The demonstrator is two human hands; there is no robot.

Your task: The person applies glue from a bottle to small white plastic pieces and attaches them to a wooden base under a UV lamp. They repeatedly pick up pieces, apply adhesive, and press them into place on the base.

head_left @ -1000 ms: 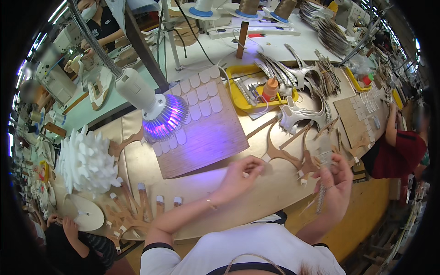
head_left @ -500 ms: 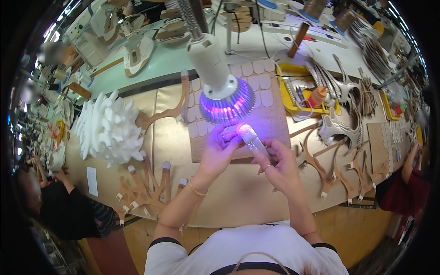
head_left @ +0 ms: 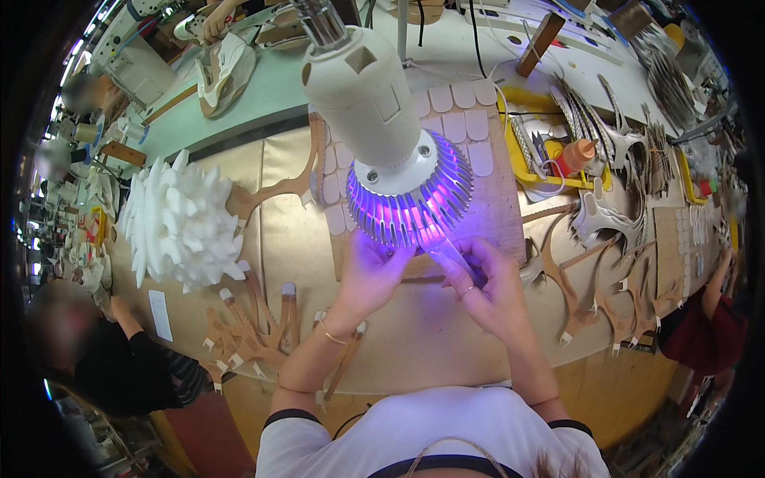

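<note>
A ribbed lamp (head_left: 410, 203) glowing violet hangs in front of me from a white socket (head_left: 362, 99). Right under its rim is a pale strap piece (head_left: 451, 256), its far tip hidden behind the lamp. My right hand (head_left: 490, 291) pinches the near end between thumb and fingers. From the other side my left hand (head_left: 368, 275) reaches under the lamp, thumb at the strap's far end; its fingertips are partly covered by the rim. Violet light falls on both hands. Beneath lies a brown board (head_left: 504, 199) with rows of pale rounded tabs (head_left: 480, 159).
A spiky white foam pile (head_left: 185, 223) stands left, with tan strap pieces (head_left: 251, 334) before it. Right are a yellow tray (head_left: 518, 171) holding an orange-capped bottle (head_left: 575, 157), and more tan straps (head_left: 570, 299). Other people sit on both sides; a hand (head_left: 217, 22) shows at the back.
The strap's rounded tip, visible before in front of the lamp, is now beneath it. My view has shifted closer, and the lamp looks larger. A hand has appeared at the back left.
</note>
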